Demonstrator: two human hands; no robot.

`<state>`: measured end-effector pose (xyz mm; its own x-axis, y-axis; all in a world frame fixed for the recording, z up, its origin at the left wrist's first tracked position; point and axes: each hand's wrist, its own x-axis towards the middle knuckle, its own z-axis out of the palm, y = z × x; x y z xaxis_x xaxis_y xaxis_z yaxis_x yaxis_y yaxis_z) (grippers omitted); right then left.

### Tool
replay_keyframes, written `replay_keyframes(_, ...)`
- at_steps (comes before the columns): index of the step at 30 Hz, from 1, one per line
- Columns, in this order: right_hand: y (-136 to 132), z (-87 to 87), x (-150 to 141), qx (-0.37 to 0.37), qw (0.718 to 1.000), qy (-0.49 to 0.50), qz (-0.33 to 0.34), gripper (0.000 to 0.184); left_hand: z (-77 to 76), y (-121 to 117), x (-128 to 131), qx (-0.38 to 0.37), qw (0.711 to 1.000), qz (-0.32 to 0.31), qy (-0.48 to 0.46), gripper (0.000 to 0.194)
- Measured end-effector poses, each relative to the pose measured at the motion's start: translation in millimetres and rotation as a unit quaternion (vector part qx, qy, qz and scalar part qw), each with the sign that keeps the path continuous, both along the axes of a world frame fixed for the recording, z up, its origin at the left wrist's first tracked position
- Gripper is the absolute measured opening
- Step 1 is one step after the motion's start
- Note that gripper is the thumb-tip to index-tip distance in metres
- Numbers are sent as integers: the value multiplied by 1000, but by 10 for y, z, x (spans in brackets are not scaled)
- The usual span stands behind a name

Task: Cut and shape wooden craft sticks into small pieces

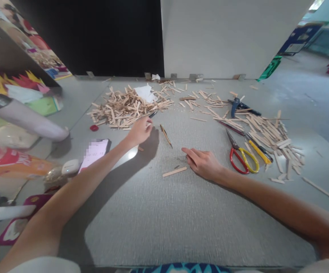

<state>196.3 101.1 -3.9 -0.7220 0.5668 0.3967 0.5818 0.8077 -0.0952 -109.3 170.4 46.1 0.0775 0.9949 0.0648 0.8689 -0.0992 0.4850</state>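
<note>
My left hand [141, 131] is just above the table at the near edge of a large heap of short wooden sticks [119, 108]. Its fingers are curled in, hiding whatever may be between them. A dark pen-like tool [153, 114] shows just beyond the fingers; I cannot tell whether they touch it. My right hand [202, 162] rests on the table, index finger stretched out and the others loosely bent, with nothing visible in it. Close to its fingertips lies a single wooden stick [175, 172] with a small dark bit beside it. Between the hands is a thin gold-coloured pen-like tool [166, 136].
On the right are red-and-yellow-handled scissors [241, 155], a yellow cutter [259, 149], dark blue clippers [235, 106] and more sticks [266, 131]. A phone [94, 153], an orange-labelled bottle [16, 163] and a tumbler [25, 117] are at left. An upright panel [223, 38] stands behind.
</note>
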Motion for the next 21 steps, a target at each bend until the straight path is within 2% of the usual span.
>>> replay_keyframes(4,6,-6,0,1,1000,8,5,40,19,46,-147,-4,993,33,110,28)
replay_keyframes(7,12,3,10,5,999,8,31,37,-7,22,-144,-28,984,39,169,22)
replay_keyframes(9,16,15,18,9,997,-2,73,34,-18,-3,-109,-44,978,43,198,16)
replay_keyframes(13,25,40,22,18,988,-22,149,33,12,-64,-27,-53,970,45,235,25)
replay_keyframes(18,46,41,18,25,984,-30,174,38,99,-182,82,-62,966,24,251,21)
replay_keyframes(21,61,38,15,27,977,-40,206,38,133,-257,169,-68,966,4,249,35)
